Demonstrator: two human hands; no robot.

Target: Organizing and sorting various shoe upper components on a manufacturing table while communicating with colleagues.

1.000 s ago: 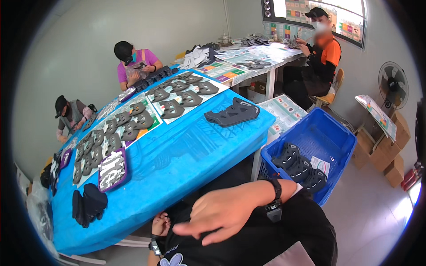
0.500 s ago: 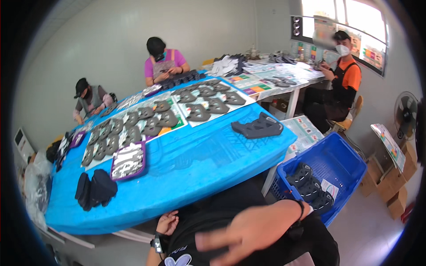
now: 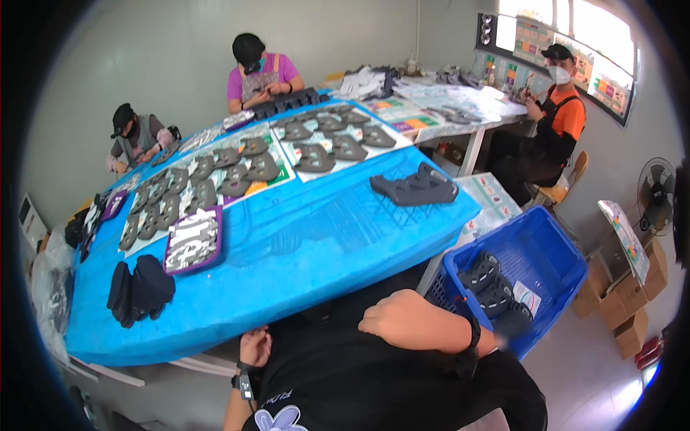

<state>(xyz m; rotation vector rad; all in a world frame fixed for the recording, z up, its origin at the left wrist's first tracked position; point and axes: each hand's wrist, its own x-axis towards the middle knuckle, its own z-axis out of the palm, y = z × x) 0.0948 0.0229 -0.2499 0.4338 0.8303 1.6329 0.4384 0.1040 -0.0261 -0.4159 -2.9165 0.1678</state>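
Note:
My left hand is low in front of my body, just below the table's near edge, with a black band and a small device on its wrist. Its fingers are curled, and nothing shows in them. My right hand is over my lap, back up, with its fingers bent down out of sight. Whether it holds anything is hidden. Above and beyond it on the blue-covered table lies a dark grey moulded piece with a jagged upper edge. A blue plastic crate on my right has several dark slotted pieces inside.
A purple-rimmed tray of white and grey strips and a bundle of dark fabric pieces are at the left. Farther back, rows of grey moulded pieces lie on printed sheets. Three people sit around the tables. A fan and cardboard boxes stand right.
My right hand, spread and blurred before, has moved up and away from me, and its fingers now bend down. My left hand stays near the table edge. The whole view has shifted slightly.

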